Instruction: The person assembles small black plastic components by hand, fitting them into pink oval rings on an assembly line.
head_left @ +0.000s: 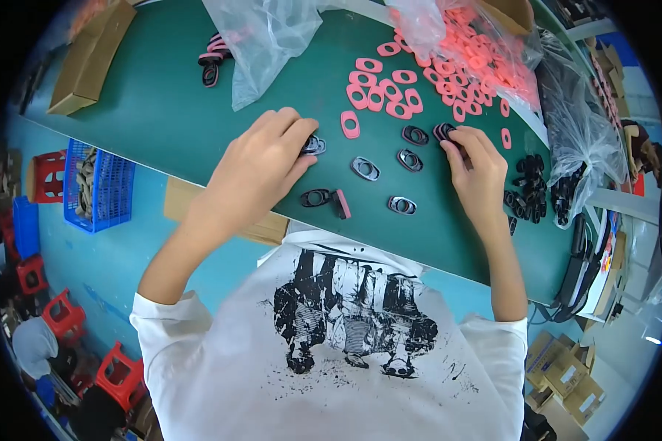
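Note:
My left hand (259,165) is closed, with thumb and fingers pinching a dark, shiny oval ring piece (315,146). At the right, my right hand (479,167) pinches a black oval ring piece (443,131) between thumb and fingertips. Between the hands lie several loose dark oval rings, among them a silvery one (365,168), another near the front edge (402,205) and a black one (415,135). Closer to me, a black ring (316,198) lies beside a pink-and-black piece (342,204) standing on its side. A single pink oval ring (350,125) sits farther back.
A large pile of pink rings (463,66) spreads from a plastic bag at the back right. Black pieces (529,187) are heaped by the right edge. Finished-looking stacked pieces (212,62), a clear bag (265,44) and a cardboard box (92,59) occupy the green table's (162,110) far left.

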The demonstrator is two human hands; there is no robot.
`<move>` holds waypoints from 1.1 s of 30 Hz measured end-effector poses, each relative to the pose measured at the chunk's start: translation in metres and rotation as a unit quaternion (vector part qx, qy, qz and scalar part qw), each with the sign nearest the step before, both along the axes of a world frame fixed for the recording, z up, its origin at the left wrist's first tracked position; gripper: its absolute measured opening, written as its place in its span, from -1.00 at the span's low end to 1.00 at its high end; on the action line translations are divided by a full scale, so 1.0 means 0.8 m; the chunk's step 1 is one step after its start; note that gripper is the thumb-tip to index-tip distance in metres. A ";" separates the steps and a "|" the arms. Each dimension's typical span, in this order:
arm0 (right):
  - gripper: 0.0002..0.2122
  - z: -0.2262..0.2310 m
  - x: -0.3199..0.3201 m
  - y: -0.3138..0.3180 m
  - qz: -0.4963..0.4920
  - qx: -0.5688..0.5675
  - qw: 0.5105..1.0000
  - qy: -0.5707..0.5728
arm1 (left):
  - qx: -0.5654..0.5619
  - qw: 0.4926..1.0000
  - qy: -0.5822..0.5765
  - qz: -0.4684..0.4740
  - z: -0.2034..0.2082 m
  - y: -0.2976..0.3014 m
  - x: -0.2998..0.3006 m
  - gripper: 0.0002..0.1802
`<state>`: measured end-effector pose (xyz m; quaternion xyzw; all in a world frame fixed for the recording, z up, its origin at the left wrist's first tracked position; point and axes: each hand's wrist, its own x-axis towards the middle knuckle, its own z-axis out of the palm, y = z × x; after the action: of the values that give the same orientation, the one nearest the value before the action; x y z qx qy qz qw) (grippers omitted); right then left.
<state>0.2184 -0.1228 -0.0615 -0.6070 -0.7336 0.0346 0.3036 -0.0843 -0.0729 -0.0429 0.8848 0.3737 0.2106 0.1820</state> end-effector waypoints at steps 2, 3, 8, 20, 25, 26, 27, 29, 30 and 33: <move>-0.86 0.012 -0.008 -0.003 -0.004 0.035 0.999 0.023 | 0.021 1.000 0.002 0.006 -0.002 -0.003 0.002 -0.71; -0.86 0.016 -0.012 -0.003 -0.007 0.067 0.997 0.046 | 0.026 1.000 0.016 -0.005 -0.005 -0.002 0.001 -0.71; -0.86 -0.002 -0.003 -0.001 0.044 0.052 0.998 -0.015 | 0.053 0.997 0.052 -0.010 0.015 -0.004 -0.007 -0.69; -0.81 0.011 -0.020 0.015 0.116 -0.005 0.993 0.011 | 0.009 0.999 0.005 -0.039 0.028 -0.066 -0.015 -0.57; -0.82 0.029 -0.035 -0.020 0.088 0.088 0.991 0.044 | 0.024 0.996 0.023 -0.085 0.012 -0.071 -0.005 -0.53; -0.81 0.020 -0.035 -0.018 0.137 0.055 0.989 -0.022 | 0.025 0.995 0.022 -0.091 0.014 -0.069 -0.004 -0.53; -0.79 0.008 -0.042 -0.026 0.098 -0.018 0.994 0.044 | 0.021 0.995 0.034 -0.089 0.016 -0.068 -0.004 -0.52; -0.77 0.004 -0.040 -0.022 0.123 -0.006 0.991 0.047 | 0.016 0.995 0.045 -0.084 0.017 -0.068 0.001 -0.51; -0.77 0.006 -0.038 -0.021 0.122 -0.006 0.991 0.046 | 0.022 0.995 0.053 -0.082 0.016 -0.068 0.004 -0.50; -0.76 0.007 -0.040 -0.020 0.116 -0.035 0.992 0.035 | 0.019 0.996 0.053 -0.074 0.012 -0.066 0.003 -0.50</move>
<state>0.1864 -0.1390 -0.0558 -0.5264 -0.7864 0.1160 0.3017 -0.0822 -0.1256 -0.0330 0.9231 0.3126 0.1567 0.1598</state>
